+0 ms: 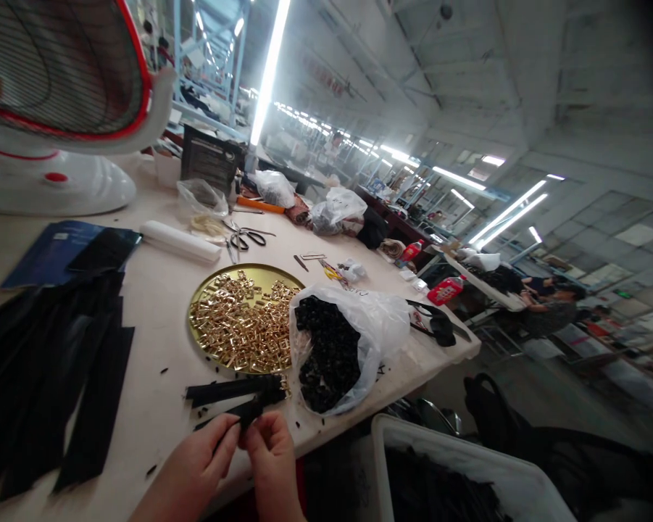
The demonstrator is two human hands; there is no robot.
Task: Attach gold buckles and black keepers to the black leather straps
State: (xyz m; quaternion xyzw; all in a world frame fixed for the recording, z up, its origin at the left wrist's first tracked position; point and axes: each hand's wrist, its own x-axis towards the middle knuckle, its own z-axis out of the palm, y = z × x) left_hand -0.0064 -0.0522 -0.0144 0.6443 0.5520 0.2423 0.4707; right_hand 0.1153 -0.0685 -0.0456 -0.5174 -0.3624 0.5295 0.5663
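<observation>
At the table's near edge, my left hand (209,453) pinches a black strip (244,412) between thumb and fingers. My right hand (272,449) is closed on the same strip just beside it, fingers curled; exactly what lies between its fingertips is hidden. Black strips (222,392) lie on the table just beyond my hands, and a few small gold pieces show at their right end. Farther back, a round gold tray (196,288) holds a heap of small gold metal fittings (244,326). Right of it, an opened clear plastic bag (383,319) contains many small black pieces (326,355).
Long black strips (59,362) are piled at left near a white-and-red fan (48,174). Scissors (244,235), a white roll (179,241) and a red-labelled bottle (446,290) stand or lie farther back. Below the table's right edge is a white bin (380,464) with dark material.
</observation>
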